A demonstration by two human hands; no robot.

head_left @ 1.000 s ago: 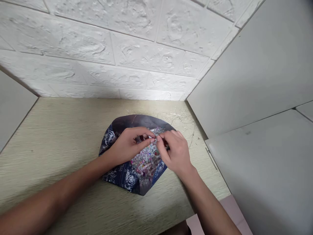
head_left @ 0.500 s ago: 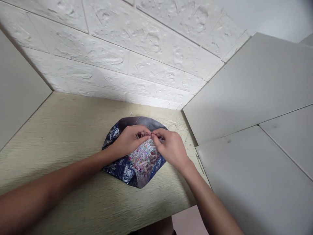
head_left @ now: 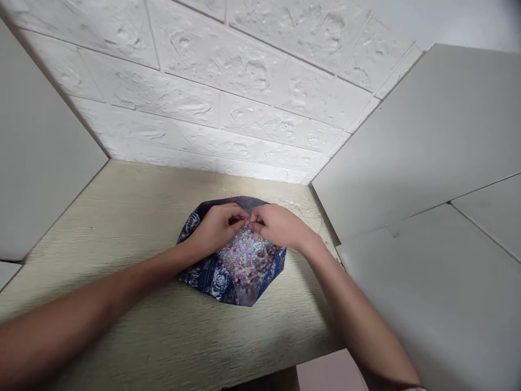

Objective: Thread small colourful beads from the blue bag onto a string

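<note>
Just below the fingertips (head_left: 246,218), beads (head_left: 247,259) lie heaped.

Left hand (head_left: 215,229) and right hand (head_left: 280,226) close together, fingertips (head_left: 245,219) nearly touching, seemingly pinching.

A small partitioned work booth: a pale wood-grain tabletop (head_left: 122,217) closed in by white brick-textured wall panelling (head_left: 203,108) and plain grey partition boards (head_left: 419,141) on both sides.
</note>
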